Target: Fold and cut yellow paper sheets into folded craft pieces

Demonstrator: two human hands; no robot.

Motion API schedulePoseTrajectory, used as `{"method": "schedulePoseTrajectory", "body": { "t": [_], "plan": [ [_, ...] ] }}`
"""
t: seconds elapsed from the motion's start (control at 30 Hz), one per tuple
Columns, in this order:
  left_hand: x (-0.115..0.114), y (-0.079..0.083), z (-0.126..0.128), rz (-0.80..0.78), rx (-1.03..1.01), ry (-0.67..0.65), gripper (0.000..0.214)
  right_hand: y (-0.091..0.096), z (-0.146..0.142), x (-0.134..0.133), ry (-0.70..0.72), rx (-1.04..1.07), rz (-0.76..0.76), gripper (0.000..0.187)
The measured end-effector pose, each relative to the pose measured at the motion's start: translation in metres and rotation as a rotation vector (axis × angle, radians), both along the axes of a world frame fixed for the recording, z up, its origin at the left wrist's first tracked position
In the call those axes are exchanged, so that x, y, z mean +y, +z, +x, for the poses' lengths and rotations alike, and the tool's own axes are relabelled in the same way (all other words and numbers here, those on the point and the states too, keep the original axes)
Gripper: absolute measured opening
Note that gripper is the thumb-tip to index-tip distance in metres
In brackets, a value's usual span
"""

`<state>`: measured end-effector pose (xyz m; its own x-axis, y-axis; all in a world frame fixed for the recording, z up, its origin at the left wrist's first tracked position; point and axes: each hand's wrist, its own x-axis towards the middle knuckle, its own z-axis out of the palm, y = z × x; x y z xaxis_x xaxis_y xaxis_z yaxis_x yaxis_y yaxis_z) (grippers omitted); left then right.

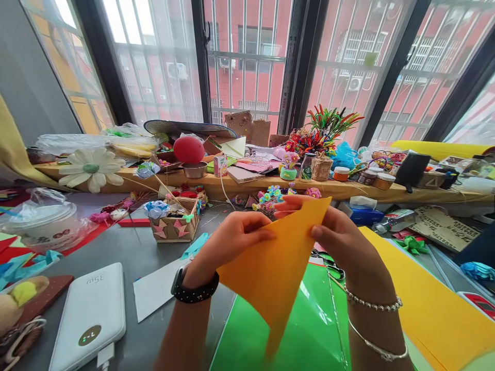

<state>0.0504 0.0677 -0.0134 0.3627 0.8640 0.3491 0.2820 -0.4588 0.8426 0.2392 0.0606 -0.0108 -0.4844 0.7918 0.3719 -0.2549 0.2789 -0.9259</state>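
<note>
An orange folded paper (278, 263), a triangle with its point hanging down, is held up in front of me over the table. My left hand (232, 239) pinches its left upper edge with thumb on the front. My right hand (340, 237) grips the right upper corner, fingers showing behind the top edge. A black watch band sits on my left wrist and silver bracelets on my right. Below the paper lies a green glossy sheet (309, 330), with a large yellow-orange sheet (433, 304) to its right.
A white power bank (91, 314) and a white card (154, 293) lie at the left on the grey table (127, 252). A small craft basket (176, 221) stands behind them. The window ledge (232, 183) holds a red ball, paper flowers, jars and boxes. Scissors (328, 263) lie beside my right hand.
</note>
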Motion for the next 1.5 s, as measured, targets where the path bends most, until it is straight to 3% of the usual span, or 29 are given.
{"method": "schedulePoseTrajectory", "body": {
  "t": [0.1, 0.23, 0.37, 0.57, 0.73, 0.9, 1.0, 1.1, 1.27, 1.5],
  "plan": [
    [0.001, 0.002, 0.000, -0.060, -0.114, 0.002, 0.014, -0.004, 0.000, 0.008, -0.057, 0.010, 0.013, 0.043],
    [0.002, 0.001, 0.000, -0.017, -0.223, 0.108, 0.016, -0.006, -0.002, 0.012, -0.098, -0.042, 0.017, 0.022],
    [0.001, 0.002, 0.000, 0.034, -0.243, 0.043, 0.010, -0.003, -0.009, 0.008, -0.237, -0.035, -0.001, 0.013],
    [-0.004, 0.004, 0.001, -0.034, -0.253, -0.015, 0.011, 0.001, -0.018, 0.003, -0.331, -0.017, -0.033, 0.014],
    [-0.001, -0.003, 0.008, 0.099, -0.259, 0.056, 0.015, 0.002, -0.022, -0.004, -0.356, -0.064, -0.058, 0.021],
    [-0.003, -0.005, 0.014, 0.082, -0.264, 0.127, 0.019, 0.002, -0.018, -0.004, -0.265, -0.098, 0.003, 0.025],
    [-0.009, -0.003, 0.014, 0.066, -0.203, 0.266, 0.025, 0.002, -0.011, 0.000, -0.168, -0.105, 0.007, 0.026],
    [-0.011, -0.001, 0.012, 0.155, -0.139, 0.400, 0.029, 0.000, -0.006, 0.004, -0.114, -0.096, -0.025, 0.023],
    [-0.011, 0.003, 0.012, 0.244, -0.027, 0.509, 0.028, -0.008, -0.007, 0.010, -0.091, -0.115, -0.055, 0.024],
    [-0.005, -0.004, 0.007, 0.308, -0.138, 0.295, 0.004, -0.006, -0.017, 0.009, -0.237, -0.131, -0.064, 0.016]
  ]
}}
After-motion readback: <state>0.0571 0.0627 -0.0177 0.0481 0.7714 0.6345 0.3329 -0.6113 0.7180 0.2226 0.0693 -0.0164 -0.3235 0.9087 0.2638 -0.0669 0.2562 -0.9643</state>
